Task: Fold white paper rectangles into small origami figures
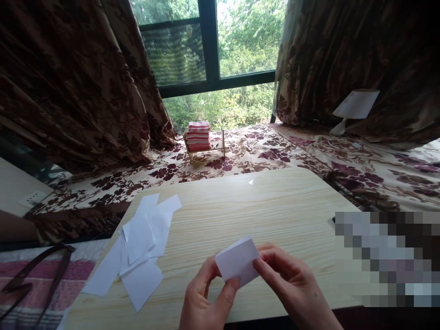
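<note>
A small folded piece of white paper (237, 262) is held up above the near part of the wooden table (275, 206). My left hand (208, 295) pinches its lower left side, with the thumb on the front face. At its right edge, my right hand (292, 279) grips it between thumb and fingers. Several loose white paper pieces (139, 240) lie overlapping on the table's left side. The back of the folded paper and some fingertips are hidden.
A tiny white paper scrap (251, 182) lies near the table's far edge. Beyond, on a floral-covered ledge, stand a small rack (223, 142) with folded striped towels (198, 136) and a white lamp (356, 104). A dark strap (55, 279) lies at the left. A blurred patch covers the right.
</note>
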`<state>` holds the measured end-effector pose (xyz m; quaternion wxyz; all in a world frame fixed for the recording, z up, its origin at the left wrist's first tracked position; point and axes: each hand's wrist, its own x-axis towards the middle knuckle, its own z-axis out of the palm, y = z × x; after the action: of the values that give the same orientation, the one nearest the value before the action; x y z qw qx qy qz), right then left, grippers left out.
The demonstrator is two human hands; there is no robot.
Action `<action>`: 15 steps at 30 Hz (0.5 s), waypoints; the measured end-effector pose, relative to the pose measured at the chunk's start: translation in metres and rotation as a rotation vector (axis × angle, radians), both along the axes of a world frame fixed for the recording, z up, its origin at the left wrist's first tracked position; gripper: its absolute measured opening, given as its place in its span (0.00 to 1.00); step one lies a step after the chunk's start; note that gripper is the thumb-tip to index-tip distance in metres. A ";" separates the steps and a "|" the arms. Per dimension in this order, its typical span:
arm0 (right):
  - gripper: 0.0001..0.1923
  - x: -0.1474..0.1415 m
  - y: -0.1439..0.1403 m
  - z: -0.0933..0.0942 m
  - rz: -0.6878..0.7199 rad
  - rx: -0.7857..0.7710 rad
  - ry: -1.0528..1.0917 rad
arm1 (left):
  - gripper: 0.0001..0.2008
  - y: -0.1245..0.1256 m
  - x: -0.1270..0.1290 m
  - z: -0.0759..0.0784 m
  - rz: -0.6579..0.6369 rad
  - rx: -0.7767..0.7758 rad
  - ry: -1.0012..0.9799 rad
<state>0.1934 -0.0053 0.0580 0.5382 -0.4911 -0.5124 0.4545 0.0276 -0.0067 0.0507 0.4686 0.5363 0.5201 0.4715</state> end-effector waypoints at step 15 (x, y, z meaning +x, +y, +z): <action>0.11 -0.002 -0.006 0.002 -0.053 0.099 -0.049 | 0.06 0.016 -0.001 0.032 0.002 0.534 0.261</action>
<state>0.1919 -0.0109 0.0602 0.5610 -0.4883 -0.5342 0.4018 0.0265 0.0092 0.0826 0.2396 0.6960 0.4343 0.5191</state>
